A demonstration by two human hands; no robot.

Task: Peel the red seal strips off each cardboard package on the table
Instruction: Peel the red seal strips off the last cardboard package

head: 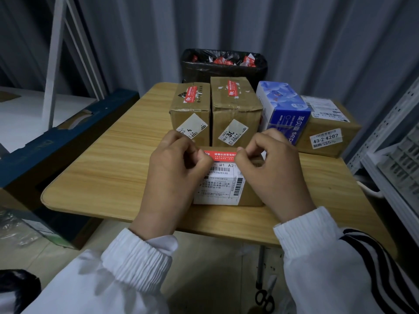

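A small cardboard package with a white shipping label lies near the table's front edge. A red seal strip runs across its far top edge. My left hand has its fingers curled at the strip's left end, and my right hand pinches the strip's right end. Behind stand two taller cardboard boxes, the left box with a red strip on top, and the middle box with a partly torn red strip.
A blue tissue pack leans on another cardboard box at the right. A black-lined bin holding red scraps stands behind the wooden table. Scissors lie on the floor. Metal shelving is at the right.
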